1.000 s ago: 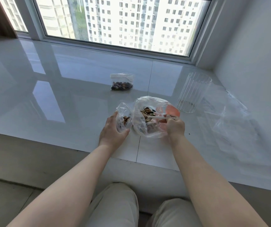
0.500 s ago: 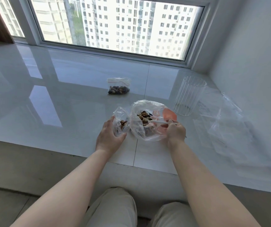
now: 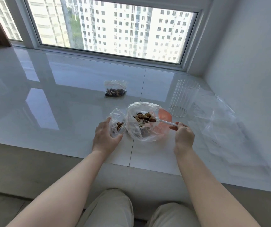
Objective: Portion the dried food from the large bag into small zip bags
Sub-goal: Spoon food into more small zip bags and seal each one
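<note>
Nuts and dried fruit (image 3: 143, 117) fill the large crinkled clear plastic bag (image 3: 143, 122), which sits open-mouthed on the glossy white tiled surface (image 3: 66, 112) right in front of the person. A white plastic spoon (image 3: 163, 122) reaches into that bag, bowl end buried among the nuts, handle angled out to the right. The right hand (image 3: 183, 134) has it, fingers curled around the handle's end in a firm grip. Behind the spoon, an orange-red patch shows through the bag's far side.

Just beside the big bag, touching its left side, stands a small clear zip bag (image 3: 117, 123), mouth up, with a modest heap of brown nuts in the bottom. The left hand (image 3: 106, 136) wraps it from the left and below, thumb and fingers curved around the plastic, grasping it upright.

Further back, towards the window, a second small zip bag with a red seal line (image 3: 115, 89) lies flat on the surface, already loaded with dark dried food and well apart from the hands. To the right, a ribbed clear glass tumbler (image 3: 183, 98) stands upright, near the big bag but not touching. Beyond it, against the white wall, spread crumpled sheets of clear plastic (image 3: 221, 125). Pale trousers (image 3: 115, 208) show at the bottom.
</note>
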